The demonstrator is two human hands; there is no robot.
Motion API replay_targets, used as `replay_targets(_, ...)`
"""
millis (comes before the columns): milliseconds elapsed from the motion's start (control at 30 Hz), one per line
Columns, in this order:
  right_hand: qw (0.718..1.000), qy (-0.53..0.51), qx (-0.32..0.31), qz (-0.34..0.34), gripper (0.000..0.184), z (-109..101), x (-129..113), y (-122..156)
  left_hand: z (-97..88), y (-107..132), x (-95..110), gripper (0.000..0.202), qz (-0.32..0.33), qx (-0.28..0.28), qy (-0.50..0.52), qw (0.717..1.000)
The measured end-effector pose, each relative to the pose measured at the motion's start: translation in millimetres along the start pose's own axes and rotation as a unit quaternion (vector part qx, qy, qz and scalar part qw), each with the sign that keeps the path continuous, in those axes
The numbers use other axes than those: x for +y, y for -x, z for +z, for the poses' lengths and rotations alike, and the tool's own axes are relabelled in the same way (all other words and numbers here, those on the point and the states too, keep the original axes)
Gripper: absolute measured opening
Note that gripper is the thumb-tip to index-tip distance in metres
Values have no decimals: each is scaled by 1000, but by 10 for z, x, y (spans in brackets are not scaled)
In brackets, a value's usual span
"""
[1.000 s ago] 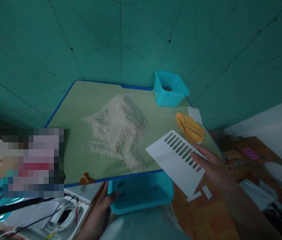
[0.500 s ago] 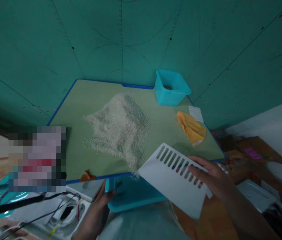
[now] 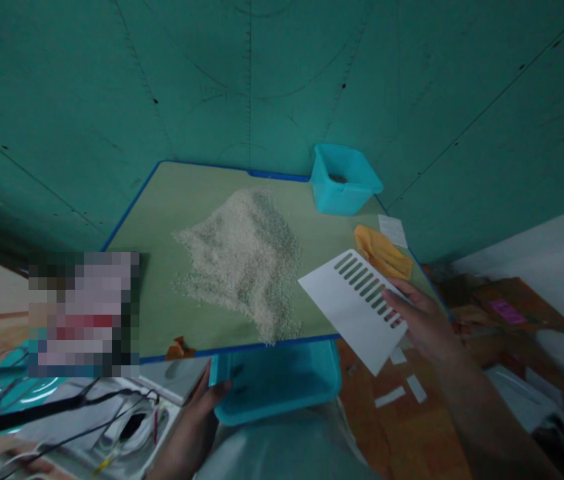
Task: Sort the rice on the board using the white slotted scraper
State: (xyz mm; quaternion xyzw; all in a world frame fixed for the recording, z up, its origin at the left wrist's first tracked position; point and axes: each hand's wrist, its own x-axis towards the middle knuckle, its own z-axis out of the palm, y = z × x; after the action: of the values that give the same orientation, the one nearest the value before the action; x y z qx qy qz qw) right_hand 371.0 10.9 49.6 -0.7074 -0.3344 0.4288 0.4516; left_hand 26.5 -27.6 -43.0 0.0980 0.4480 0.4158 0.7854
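A pile of pale, rice-like grains point(image 3: 247, 257) lies on the light green tabletop point(image 3: 162, 200) with a blue edge. My left hand point(image 3: 205, 403) is closed around the left rim of a turquoise plastic bin point(image 3: 277, 413), which sits against the table's front edge, just below the tip of the pile. My right hand point(image 3: 419, 320) grips a flat white panel with a row of slots point(image 3: 347, 313), tilted over the front right part of the table. The panel is apart from the grains. Behind it lies a crumpled yellow cloth point(image 3: 387, 253).
A second turquoise bin point(image 3: 345, 197) with something dark inside stands at the back right. Beside the cloth is a white paper point(image 3: 393, 230). A blurred-out package point(image 3: 87, 313) is at the left, near an orange scrap point(image 3: 179, 348). Cables and a cardboard box point(image 3: 522, 307) flank the table.
The slotted panel in my right hand has moved up and away from the front edge, uncovering the right part of the bin. Grains at the pile's front tip have shifted slightly. My left hand stays put.
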Motion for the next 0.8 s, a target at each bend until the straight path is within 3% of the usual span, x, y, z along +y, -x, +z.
replay_targets(233,998,4,-64,15,49,221,-19,109,-45,35,-17,55,-1,17,-1,1000)
replay_targets(500,989,49,-130,43,40,259,-93,359,-161,-91,-62,76,11,40,-1,999)
replay_targets(633,994,54,-87,38,38,218,-145,470,-135,-78,-43,72,6,53,1,999)
replay_targets(800,998,54,22,7,41,22,-159,403,-47,-15,18,54,24,31,-22,999)
